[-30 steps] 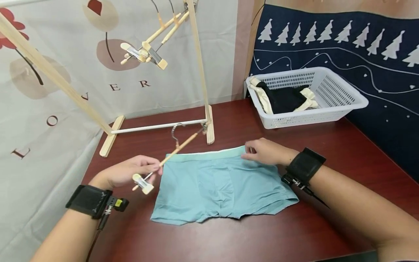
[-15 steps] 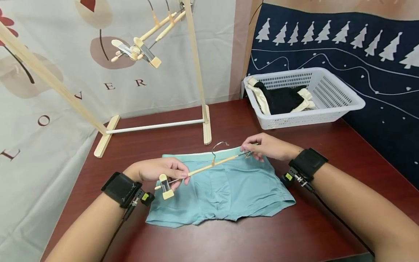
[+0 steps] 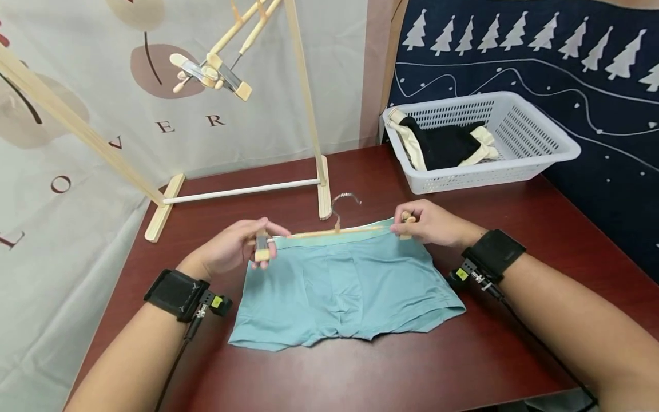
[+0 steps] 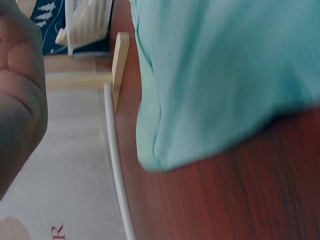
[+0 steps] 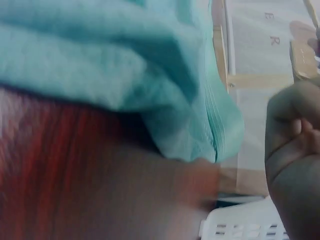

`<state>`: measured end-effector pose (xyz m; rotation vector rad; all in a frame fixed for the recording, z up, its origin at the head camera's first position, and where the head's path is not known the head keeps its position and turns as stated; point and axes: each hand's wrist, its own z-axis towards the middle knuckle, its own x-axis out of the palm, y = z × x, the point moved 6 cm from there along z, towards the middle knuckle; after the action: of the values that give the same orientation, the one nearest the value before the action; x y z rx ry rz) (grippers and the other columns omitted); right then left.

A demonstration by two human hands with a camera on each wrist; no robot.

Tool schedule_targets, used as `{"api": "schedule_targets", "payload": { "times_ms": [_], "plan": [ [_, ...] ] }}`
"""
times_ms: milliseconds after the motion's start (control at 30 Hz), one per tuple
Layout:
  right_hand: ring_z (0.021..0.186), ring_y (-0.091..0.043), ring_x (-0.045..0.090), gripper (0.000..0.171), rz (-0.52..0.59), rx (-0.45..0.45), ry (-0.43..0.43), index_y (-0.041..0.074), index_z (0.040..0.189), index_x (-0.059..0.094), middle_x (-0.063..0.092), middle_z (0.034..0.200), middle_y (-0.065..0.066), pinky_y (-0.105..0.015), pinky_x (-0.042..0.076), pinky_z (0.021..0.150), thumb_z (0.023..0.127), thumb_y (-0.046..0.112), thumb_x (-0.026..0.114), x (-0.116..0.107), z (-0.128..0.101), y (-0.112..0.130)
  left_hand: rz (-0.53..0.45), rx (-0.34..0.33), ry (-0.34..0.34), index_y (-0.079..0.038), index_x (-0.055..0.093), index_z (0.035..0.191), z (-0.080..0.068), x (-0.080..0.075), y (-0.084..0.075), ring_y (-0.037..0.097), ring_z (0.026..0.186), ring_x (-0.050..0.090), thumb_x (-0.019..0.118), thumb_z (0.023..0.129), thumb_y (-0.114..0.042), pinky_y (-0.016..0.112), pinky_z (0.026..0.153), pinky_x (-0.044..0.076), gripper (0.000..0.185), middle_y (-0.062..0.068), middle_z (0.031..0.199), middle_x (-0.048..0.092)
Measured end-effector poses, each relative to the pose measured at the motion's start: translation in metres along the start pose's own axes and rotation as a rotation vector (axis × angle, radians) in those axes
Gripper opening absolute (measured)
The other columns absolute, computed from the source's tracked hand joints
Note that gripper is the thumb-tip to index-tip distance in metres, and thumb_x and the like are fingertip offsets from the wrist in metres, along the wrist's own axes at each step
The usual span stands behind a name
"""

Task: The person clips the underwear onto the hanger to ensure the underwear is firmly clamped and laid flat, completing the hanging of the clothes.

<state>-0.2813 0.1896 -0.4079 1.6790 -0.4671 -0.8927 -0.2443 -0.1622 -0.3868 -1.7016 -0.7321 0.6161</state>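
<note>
Forearms with black wrist bands were seen nearest the head camera, both reaching in over the dark red table [image 3: 360, 366]. Teal shorts [image 3: 345, 286] were laid flat on the table between the hands, legs toward the person, waistband on the far edge. A wooden clip hanger [image 3: 329, 232] was held along that waistband, its metal hook pointing away toward the rack. The left hand [image 3: 234, 249] was closed on the hanger's left clip [image 3: 261, 247], fingers curled round it and pinching it at the waistband's left corner. The right hand [image 3: 429, 224] was closed on the right clip [image 3: 407, 220], fingers curled together round it at the waistband's right corner. Whether either clip had actually bitten the fabric could not be told. In the left wrist view only blurred teal cloth, table and the rack's foot were shown, with part of the palm at the frame edge; finger state could not be read there. In the right wrist view the waistband corner hung over the table, with curled fingers [image 5: 292, 125] just beside it. Beyond the shorts, a wooden rack [image 3: 309, 114] stood on the table, its white lower bar just behind the hook. Two more clip hangers [image 3: 216, 71] were hung from the rack's top. Far right, a white basket [image 3: 540, 149] holding black and cream cloth was set against the navy tree-print backdrop.
</note>
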Motion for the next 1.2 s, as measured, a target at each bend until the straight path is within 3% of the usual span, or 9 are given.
{"api": "schedule_targets", "payload": {
  "times_ms": [133,233,500,700,833,1033,1200],
  "plan": [
    [0.048,-0.011,0.031,0.032,0.034,0.032,-0.046,-0.007,0.095,0.053,0.042,0.063,0.001,-0.026,0.028,0.043,0.099,0.023,0.065,-0.005,-0.002,-0.005,0.083,-0.003,-0.169,-0.003,0.048,0.141,-0.001,-0.01,0.007,0.015,0.072,0.07,0.049,0.106,-0.033,0.03,0.057,0.054,0.046,0.008,0.101,0.069],
    [0.05,-0.011,0.037,0.037,0.047,0.074,-0.054,-0.01,0.1,0.051,0.045,0.065,-0.001,-0.025,0.031,0.045,0.099,0.025,0.064,-0.004,-0.001,-0.008,0.181,-0.026,-0.263,-0.009,0.05,0.141,0.002,-0.014,0.014,0.017,0.079,0.071,0.054,0.104,-0.03,0.033,0.062,0.057,0.042,0.017,0.114,0.065],
    [0.05,-0.013,0.035,0.038,-0.035,0.143,-0.056,-0.006,0.105,0.056,0.042,0.065,-0.001,-0.028,0.034,0.048,0.101,0.031,0.061,-0.003,0.024,-0.006,0.26,-0.036,-0.428,-0.013,0.05,0.14,0.01,-0.033,0.011,0.015,0.081,0.068,0.05,0.106,-0.023,0.03,0.066,0.055,0.036,0.025,0.124,0.057],
    [0.048,-0.018,0.05,0.039,-0.184,0.184,-0.064,-0.001,0.114,0.061,0.05,0.063,-0.005,-0.035,0.046,0.049,0.103,0.036,0.056,-0.007,0.049,-0.005,0.266,-0.087,-0.487,-0.013,0.032,0.147,0.022,-0.053,0.018,0.016,0.079,0.068,0.046,0.107,-0.019,0.029,0.067,0.051,0.043,0.024,0.118,0.058],
    [0.048,-0.018,0.051,0.041,-0.241,0.2,-0.055,-0.001,0.101,0.06,0.05,0.062,-0.005,-0.034,0.047,0.048,0.103,0.04,0.055,-0.011,0.061,-0.004,0.299,-0.162,-0.502,-0.013,0.024,0.151,0.026,-0.063,0.026,0.019,0.078,0.065,0.048,0.107,-0.021,0.029,0.065,0.048,0.051,0.021,0.116,0.063],
    [0.049,-0.017,0.05,0.045,-0.296,0.267,-0.036,0.01,0.073,0.047,0.049,0.058,-0.003,-0.032,0.046,0.05,0.103,0.044,0.053,-0.02,0.073,-0.008,0.396,-0.269,-0.461,-0.007,0.033,0.145,0.033,-0.064,0.032,0.019,0.075,0.056,0.05,0.105,-0.024,0.029,0.062,0.043,0.047,0.016,0.103,0.066],
    [0.048,-0.016,0.048,0.047,-0.328,0.324,-0.025,0.011,0.073,0.048,0.051,0.058,-0.002,-0.03,0.046,0.05,0.103,0.047,0.052,-0.027,0.081,-0.012,0.599,-0.32,-0.426,-0.005,0.043,0.128,0.039,-0.059,0.031,0.019,0.076,0.058,0.05,0.103,-0.024,0.03,0.063,0.041,0.032,0.011,0.091,0.063]
  ]
}}
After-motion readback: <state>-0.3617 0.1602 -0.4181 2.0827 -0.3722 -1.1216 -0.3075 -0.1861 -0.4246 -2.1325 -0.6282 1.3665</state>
